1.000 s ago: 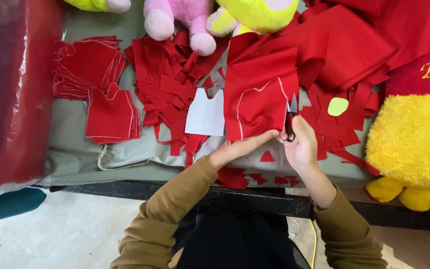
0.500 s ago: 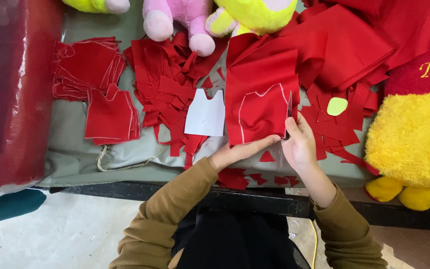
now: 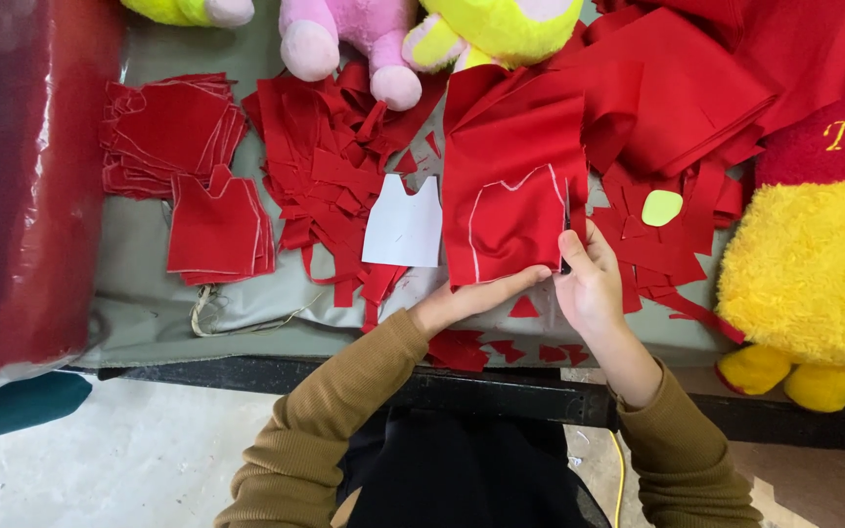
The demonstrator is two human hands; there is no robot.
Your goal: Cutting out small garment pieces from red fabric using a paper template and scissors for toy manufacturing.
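A red fabric piece (image 3: 511, 196) marked with a white chalk outline lies on the table in front of me. My left hand (image 3: 476, 296) pinches its lower edge, fingers flat along the cloth. My right hand (image 3: 594, 279) holds dark scissors (image 3: 566, 235), blades pointing away from me along the fabric's right edge beside the chalk line. A white paper template (image 3: 405, 227) lies just left of the fabric. Small red offcuts (image 3: 525, 308) sit under my hands.
Two stacks of cut red pieces (image 3: 215, 227) lie at the left, with a scrap pile (image 3: 330, 161) beside them. A dark red roll (image 3: 22, 176) fills the far left. Pink (image 3: 359, 39) and yellow (image 3: 814, 279) plush toys ring the table. The black table edge (image 3: 501, 391) runs near me.
My right hand and the scissors have edged slightly away from me along the fabric's right side. My left hand stays on the lower edge.
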